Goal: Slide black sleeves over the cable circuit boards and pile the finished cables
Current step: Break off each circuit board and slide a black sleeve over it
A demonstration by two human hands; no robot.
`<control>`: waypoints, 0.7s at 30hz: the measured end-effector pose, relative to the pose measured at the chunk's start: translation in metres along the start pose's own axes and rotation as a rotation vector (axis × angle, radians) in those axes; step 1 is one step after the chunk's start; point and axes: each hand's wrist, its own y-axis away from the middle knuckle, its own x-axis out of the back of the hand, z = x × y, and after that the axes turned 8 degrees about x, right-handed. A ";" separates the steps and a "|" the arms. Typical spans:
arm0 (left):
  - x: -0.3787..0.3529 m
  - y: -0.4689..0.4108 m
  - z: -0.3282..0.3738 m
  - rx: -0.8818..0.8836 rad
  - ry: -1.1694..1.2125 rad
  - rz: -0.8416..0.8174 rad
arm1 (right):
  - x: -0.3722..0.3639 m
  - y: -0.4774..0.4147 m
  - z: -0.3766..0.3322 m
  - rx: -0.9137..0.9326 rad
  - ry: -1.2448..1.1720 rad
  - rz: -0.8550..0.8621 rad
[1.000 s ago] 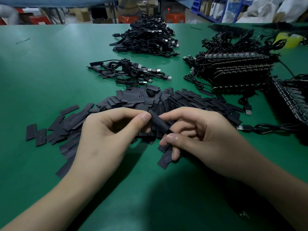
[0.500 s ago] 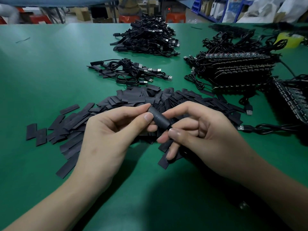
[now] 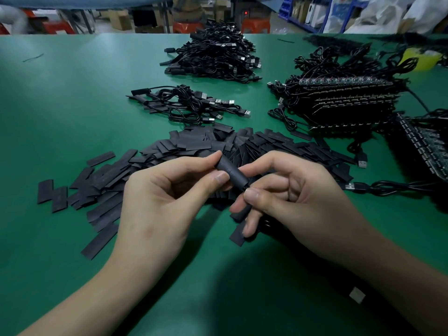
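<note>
Both hands meet over the green table [image 3: 72, 98] on one black sleeve [image 3: 231, 172], rounded open into a tube. My left hand [image 3: 160, 204] pinches its upper left end between thumb and forefinger. My right hand [image 3: 298, 202] pinches its lower right end, with what it holds inside hidden by the fingers. Behind the hands lies a wide heap of flat black sleeves [image 3: 194, 146]. A small pile of sleeved cables [image 3: 186, 103] sits further back, and a larger pile of cables [image 3: 213, 57] near the far edge. Stacked circuit boards with cables [image 3: 344, 103] are at right.
More circuit boards [image 3: 424, 146] lie at the right edge. A loose USB cable [image 3: 378, 186] runs right of my right hand, and a USB plug [image 3: 356, 295] shows beside my right forearm. A yellow container [image 3: 420, 58] stands far right. Boxes and stools are beyond the table.
Both hands have lifted slightly, away from me, with the sleeve. My left thumb and forefinger have slid further down along the sleeve toward my right hand.
</note>
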 end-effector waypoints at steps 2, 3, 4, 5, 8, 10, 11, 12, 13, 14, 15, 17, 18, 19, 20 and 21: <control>0.000 -0.001 -0.002 -0.008 -0.019 0.001 | 0.000 0.000 0.000 -0.003 -0.015 -0.001; 0.000 -0.001 -0.002 -0.004 -0.009 -0.009 | 0.000 -0.001 0.000 -0.005 -0.020 0.003; 0.000 0.000 -0.003 -0.004 0.000 -0.031 | 0.000 -0.001 0.000 -0.010 -0.028 0.008; 0.000 0.000 -0.003 -0.012 -0.007 -0.058 | 0.001 -0.001 0.000 -0.017 -0.038 0.012; 0.001 0.000 -0.005 -0.039 -0.095 -0.096 | 0.000 -0.003 -0.001 -0.042 -0.095 0.008; 0.002 0.000 -0.005 -0.043 -0.105 -0.090 | 0.000 -0.003 -0.002 -0.060 -0.128 0.005; 0.002 0.000 -0.004 -0.044 -0.102 -0.088 | 0.001 -0.003 -0.003 -0.073 -0.136 0.008; 0.001 0.000 -0.003 -0.042 -0.098 -0.087 | 0.001 -0.003 -0.004 -0.082 -0.131 0.015; 0.001 0.000 -0.002 -0.037 -0.087 -0.083 | 0.001 -0.003 -0.005 -0.083 -0.109 0.026; 0.000 0.000 -0.001 -0.031 -0.071 -0.073 | 0.002 -0.002 -0.005 -0.067 -0.062 0.040; 0.001 -0.001 0.000 -0.022 -0.053 -0.056 | 0.002 -0.001 -0.006 -0.029 0.017 0.055; 0.003 -0.002 0.002 0.012 -0.005 -0.019 | 0.004 0.001 -0.007 0.140 0.325 0.085; 0.004 -0.002 0.002 0.039 0.023 -0.007 | 0.004 0.002 -0.008 0.254 0.535 0.093; 0.005 -0.003 0.003 0.069 0.048 0.001 | 0.004 0.003 -0.008 0.348 0.729 0.095; 0.006 -0.003 0.003 0.101 0.071 0.005 | 0.004 0.004 -0.009 0.400 0.868 0.097; 0.007 -0.004 0.003 0.131 0.097 0.004 | 0.003 0.004 -0.009 0.414 0.934 0.099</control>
